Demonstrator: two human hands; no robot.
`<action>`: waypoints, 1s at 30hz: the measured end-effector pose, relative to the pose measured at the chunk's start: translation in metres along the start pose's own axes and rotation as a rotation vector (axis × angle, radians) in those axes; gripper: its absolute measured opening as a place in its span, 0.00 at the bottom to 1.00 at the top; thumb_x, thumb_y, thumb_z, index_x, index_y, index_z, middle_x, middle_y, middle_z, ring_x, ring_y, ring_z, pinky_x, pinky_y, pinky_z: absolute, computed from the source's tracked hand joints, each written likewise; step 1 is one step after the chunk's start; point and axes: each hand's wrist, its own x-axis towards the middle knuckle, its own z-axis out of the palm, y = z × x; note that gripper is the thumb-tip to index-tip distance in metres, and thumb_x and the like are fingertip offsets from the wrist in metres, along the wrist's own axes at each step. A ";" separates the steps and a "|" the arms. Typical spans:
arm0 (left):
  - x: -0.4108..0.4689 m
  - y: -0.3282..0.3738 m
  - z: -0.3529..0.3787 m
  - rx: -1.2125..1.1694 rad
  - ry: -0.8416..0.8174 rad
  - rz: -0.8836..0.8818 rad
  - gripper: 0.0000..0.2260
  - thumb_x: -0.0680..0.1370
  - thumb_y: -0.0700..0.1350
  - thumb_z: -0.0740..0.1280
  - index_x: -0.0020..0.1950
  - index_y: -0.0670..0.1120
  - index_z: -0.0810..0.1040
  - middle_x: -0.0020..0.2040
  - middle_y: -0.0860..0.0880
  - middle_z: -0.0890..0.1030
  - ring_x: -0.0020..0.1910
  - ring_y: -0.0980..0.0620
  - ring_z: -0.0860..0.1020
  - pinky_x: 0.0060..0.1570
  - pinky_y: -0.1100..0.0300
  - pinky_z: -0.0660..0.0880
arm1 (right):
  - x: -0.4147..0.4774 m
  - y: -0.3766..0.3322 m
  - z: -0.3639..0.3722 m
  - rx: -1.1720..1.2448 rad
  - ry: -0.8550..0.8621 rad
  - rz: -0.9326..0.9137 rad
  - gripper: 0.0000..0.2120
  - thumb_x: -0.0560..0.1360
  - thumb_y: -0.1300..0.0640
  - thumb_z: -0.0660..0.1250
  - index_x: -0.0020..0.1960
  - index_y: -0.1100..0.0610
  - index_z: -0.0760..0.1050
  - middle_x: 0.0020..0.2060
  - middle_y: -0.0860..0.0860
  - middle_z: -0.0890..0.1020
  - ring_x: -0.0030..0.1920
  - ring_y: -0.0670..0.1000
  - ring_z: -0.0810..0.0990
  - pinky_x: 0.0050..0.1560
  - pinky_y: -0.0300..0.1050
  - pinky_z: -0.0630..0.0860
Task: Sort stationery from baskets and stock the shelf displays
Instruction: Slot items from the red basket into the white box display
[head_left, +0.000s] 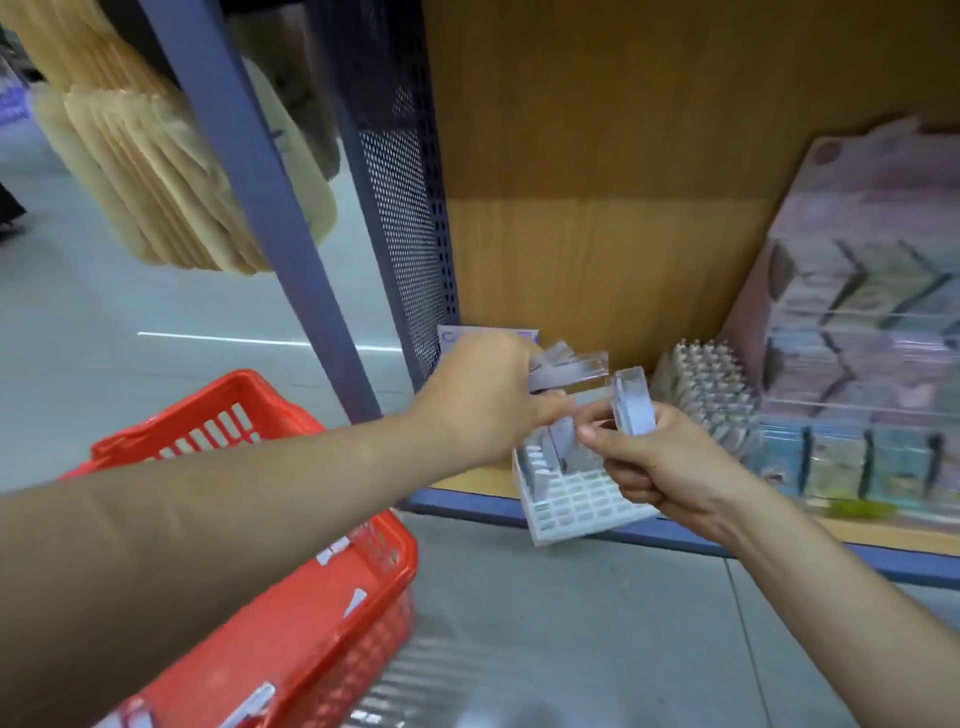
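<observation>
Clear hard-plastic refill cases (569, 370) are fanning from my left hand (483, 397), which is gripping a small bunch just above the white gridded display tray (576, 508) sitting at the front edge of the wooden shelf (467, 484). My right hand (670, 467) is pinching one more clear case (631, 404) beside them. I am judging them light, stiff and slick, so I am favouring a hold on each one's narrow sides.

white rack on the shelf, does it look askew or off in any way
Yes. The rack sits skewed on the shelf, turned at an angle to its blue front edge, with the near corner hanging out past it. Nothing looks spilled.
</observation>
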 end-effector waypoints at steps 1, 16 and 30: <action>0.004 0.003 0.015 0.035 -0.011 -0.013 0.21 0.74 0.52 0.73 0.28 0.47 0.67 0.26 0.53 0.69 0.27 0.56 0.67 0.28 0.61 0.60 | 0.004 0.006 -0.007 0.015 0.013 0.003 0.10 0.67 0.55 0.72 0.47 0.57 0.78 0.27 0.50 0.66 0.23 0.45 0.56 0.22 0.33 0.52; 0.029 -0.028 0.136 -0.564 0.132 -0.442 0.13 0.77 0.41 0.70 0.33 0.48 0.76 0.26 0.57 0.74 0.23 0.65 0.69 0.28 0.69 0.67 | 0.058 0.086 -0.059 0.275 0.148 0.150 0.07 0.76 0.55 0.69 0.44 0.59 0.79 0.37 0.57 0.82 0.21 0.42 0.56 0.21 0.32 0.51; 0.013 -0.084 0.179 -0.719 0.245 -0.757 0.06 0.74 0.44 0.74 0.38 0.45 0.81 0.30 0.54 0.79 0.24 0.62 0.71 0.25 0.71 0.65 | 0.101 0.113 -0.049 0.248 0.206 0.212 0.07 0.75 0.57 0.70 0.48 0.61 0.77 0.40 0.58 0.82 0.22 0.44 0.61 0.21 0.35 0.56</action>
